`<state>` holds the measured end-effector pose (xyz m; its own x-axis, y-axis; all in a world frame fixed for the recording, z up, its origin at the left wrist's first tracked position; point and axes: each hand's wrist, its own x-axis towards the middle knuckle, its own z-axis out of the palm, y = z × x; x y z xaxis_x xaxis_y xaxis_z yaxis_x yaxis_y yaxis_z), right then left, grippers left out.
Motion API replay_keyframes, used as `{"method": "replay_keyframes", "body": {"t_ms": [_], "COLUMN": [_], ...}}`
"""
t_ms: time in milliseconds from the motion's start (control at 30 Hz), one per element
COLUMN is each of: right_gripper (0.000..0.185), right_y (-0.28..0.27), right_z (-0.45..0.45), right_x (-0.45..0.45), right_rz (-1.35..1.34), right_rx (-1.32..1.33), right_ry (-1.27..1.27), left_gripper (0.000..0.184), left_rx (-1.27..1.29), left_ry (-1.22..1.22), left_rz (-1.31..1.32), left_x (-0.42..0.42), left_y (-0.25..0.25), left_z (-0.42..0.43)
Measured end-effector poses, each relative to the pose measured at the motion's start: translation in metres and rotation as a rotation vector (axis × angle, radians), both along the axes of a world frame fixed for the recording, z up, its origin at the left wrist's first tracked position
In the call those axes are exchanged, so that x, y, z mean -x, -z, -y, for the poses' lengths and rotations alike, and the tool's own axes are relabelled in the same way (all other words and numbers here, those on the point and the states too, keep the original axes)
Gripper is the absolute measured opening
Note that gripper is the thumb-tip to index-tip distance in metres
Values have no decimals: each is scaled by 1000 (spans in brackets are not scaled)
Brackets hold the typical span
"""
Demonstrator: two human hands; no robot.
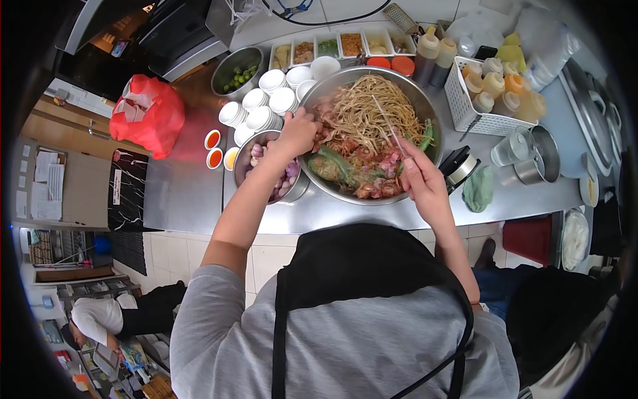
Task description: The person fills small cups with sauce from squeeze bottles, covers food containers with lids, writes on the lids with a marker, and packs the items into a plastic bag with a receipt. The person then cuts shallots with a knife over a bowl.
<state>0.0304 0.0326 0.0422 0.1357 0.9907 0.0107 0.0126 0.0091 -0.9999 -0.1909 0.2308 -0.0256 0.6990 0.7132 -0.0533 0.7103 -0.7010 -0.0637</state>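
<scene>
A large steel bowl (432,100) holds brown noodle-like strands (372,100), reddish onion-like skins (382,185) and a crumpled green plastic bag (332,166). My right hand (423,174) is closed around a thin knife (385,120), its pale, slightly blurred blade pointing up and left over the strands. My left hand (298,135) is at the large bowl's left rim, fingers bent; what they hold is hidden. Below its wrist, a smaller steel bowl (243,149) contains peeled purple shallots (290,171).
White lidded cups (282,100) are stacked behind the shallots, near a bowl of green limes (240,78). Sauce bottles stand in a white basket (458,100) at right. A green cloth (478,189) lies near the counter edge. Another person (106,316) works at lower left.
</scene>
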Motion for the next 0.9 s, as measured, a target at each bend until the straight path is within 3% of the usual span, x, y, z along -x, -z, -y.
{"method": "replay_keyframes", "body": {"t_ms": [100,167,200,267,367,500,700,900], "right_gripper": [35,35,35,36,37,40,42,43], "right_y": [-5,-5,-4,-2,4,31,49,58], "right_z": [1,2,2,0,-6,-23,-61,-77], "right_x": [1,0,0,1,13,29,55,65], "right_rz": [-15,-46,-77,-103,-63,-131,-229,-12], "right_rx": [-22,-21,-8,8,-55,64,279,273], "right_ry": [1,15,14,10,-27,-156,-310,-255], "left_gripper": [26,30,30,33,35,32,27,22], "left_rx": [-55,282,287,479,649,849,888,1082], "left_ry": [36,-193,-192,-286,-393,-421,-488,-649], "left_rz": [168,452,454,795,1025,1270,1395,1540], "left_x": [4,3,2,-3,-8,-3,5,-3], "left_y": [-17,-40,-39,-34,-23,-3,8,5], "left_z": [7,21,30,47,63,64,58,67]}}
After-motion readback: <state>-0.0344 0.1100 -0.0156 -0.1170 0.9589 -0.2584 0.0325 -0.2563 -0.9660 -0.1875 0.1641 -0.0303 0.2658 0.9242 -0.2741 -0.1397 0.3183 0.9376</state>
